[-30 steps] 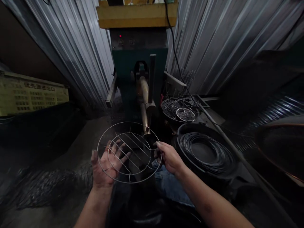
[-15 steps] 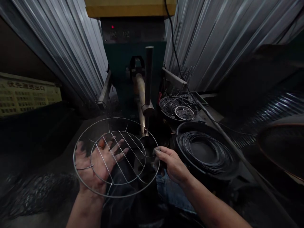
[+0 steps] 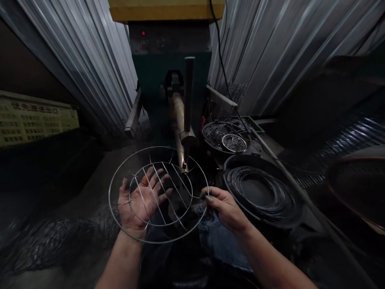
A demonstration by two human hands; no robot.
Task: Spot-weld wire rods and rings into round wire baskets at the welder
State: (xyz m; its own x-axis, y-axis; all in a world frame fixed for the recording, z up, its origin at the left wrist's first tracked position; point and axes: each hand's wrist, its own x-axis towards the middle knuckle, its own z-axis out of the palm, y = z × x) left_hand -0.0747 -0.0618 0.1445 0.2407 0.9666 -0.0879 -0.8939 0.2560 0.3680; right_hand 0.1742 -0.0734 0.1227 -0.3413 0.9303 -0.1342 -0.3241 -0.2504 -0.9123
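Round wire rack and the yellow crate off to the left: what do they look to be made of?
The round wire rack looks like bare metal, probably steel: thin, smooth rods with a silvery glint. The crate is likely moulded plastic, dull yellow, judging by the regular slots in its wall.

"What does the room look like on your screen?"
"I see it in dim light. Ahead of the left hand point(image 3: 146, 200) and to its left rises a ribbed metal wall point(image 3: 81, 48). A second ribbed wall point(image 3: 264, 52) stands beyond the right hand point(image 3: 227, 206)."
"And between these walls?"
"There I find a dark green cabinet point(image 3: 153, 68), with a small red lamp point(image 3: 143, 33) glowing."
"How is the floor?"
"The floor point(image 3: 99, 176) is dark grey beside the left hand. Farther left I see a yellow crate point(image 3: 36, 120)."
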